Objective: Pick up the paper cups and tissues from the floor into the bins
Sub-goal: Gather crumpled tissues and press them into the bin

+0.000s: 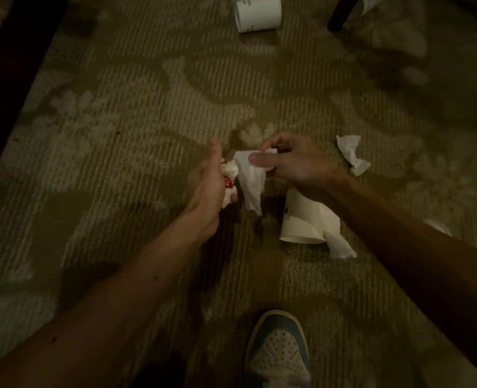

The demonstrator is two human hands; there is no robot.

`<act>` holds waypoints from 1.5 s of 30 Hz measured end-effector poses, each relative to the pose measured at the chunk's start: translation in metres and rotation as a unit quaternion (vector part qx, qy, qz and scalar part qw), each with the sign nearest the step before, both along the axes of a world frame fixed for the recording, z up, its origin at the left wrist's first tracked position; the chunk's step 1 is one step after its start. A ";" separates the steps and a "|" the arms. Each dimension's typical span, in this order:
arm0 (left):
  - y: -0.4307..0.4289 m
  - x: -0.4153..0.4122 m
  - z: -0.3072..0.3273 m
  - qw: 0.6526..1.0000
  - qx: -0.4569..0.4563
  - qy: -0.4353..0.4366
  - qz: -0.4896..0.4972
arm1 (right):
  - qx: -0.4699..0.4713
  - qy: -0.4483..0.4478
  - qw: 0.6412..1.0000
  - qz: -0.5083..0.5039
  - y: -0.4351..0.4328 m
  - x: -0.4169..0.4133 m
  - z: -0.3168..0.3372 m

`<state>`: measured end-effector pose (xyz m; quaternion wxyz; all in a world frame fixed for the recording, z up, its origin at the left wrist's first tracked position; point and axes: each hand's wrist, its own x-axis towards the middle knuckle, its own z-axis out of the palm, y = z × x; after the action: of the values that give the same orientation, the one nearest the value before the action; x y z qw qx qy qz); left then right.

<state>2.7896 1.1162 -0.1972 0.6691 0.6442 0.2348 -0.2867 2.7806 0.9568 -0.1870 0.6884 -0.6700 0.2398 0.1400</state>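
Note:
Above the patterned carpet, my right hand [293, 163] pinches a white tissue [251, 183] that hangs down between both hands. My left hand [209, 186] grips a crumpled white wad with a red patch [228, 182]. Just below my right wrist a white paper cup [299, 219] lies on its side on the floor, with a tissue [338, 242] against its right side. Another crumpled tissue [353, 154] lies to the right of my right hand. A second paper cup [258, 14] lies on its side at the top of the view.
A dark chair leg [342, 12] stands at the top right, with a white scrap [371, 2] beside it. Dark furniture [5, 79] runs along the left edge. A white scrap [439, 226] peeks out behind my right forearm. My shoe [278, 351] is at the bottom centre.

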 end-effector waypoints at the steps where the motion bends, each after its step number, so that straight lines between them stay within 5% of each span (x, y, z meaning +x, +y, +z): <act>1: -0.003 0.000 0.002 1.000 -0.026 0.016 -0.006 | 0.035 0.005 0.999 -0.020 0.001 0.000 0.002; 9: -0.021 -0.003 0.014 0.986 -0.139 -0.001 -0.094 | 0.125 0.008 0.991 -0.051 0.019 -0.017 0.006; 15: -0.027 -0.016 0.004 0.997 -0.046 -0.029 -0.062 | 0.169 -0.009 0.983 0.076 0.006 -0.029 0.018; 23: -0.062 -0.013 0.011 0.986 0.002 -0.126 -0.110 | 0.052 0.010 0.998 -0.038 -0.044 -0.026 0.026; 26: -0.062 -0.006 0.008 0.991 0.007 -0.105 -0.085 | -0.187 -0.014 0.978 -0.092 -0.072 -0.027 0.016; 28: -0.059 -0.004 0.005 0.991 0.009 -0.103 -0.089 | -0.409 0.001 0.912 -0.018 -0.097 -0.033 0.001; 30: -0.058 -0.005 0.003 0.990 0.006 -0.103 -0.098 | -0.497 0.031 0.863 0.090 -0.114 -0.043 -0.016; 34: -0.063 -0.012 0.000 0.988 0.012 -0.101 -0.113 | -0.515 0.022 0.849 0.121 -0.127 -0.059 -0.038; 40: -0.061 -0.013 -0.005 0.987 0.019 -0.100 -0.125 | -0.381 0.053 0.915 0.118 -0.117 -0.071 -0.027; 45: -0.058 -0.016 -0.003 0.988 0.011 -0.091 -0.126 | -0.385 0.061 0.895 0.217 -0.093 -0.109 -0.029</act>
<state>2.7731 1.0580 -0.2003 0.6395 0.6991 0.0928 -0.3061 2.6712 0.8641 -0.2165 0.3127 -0.9084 0.1647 0.2233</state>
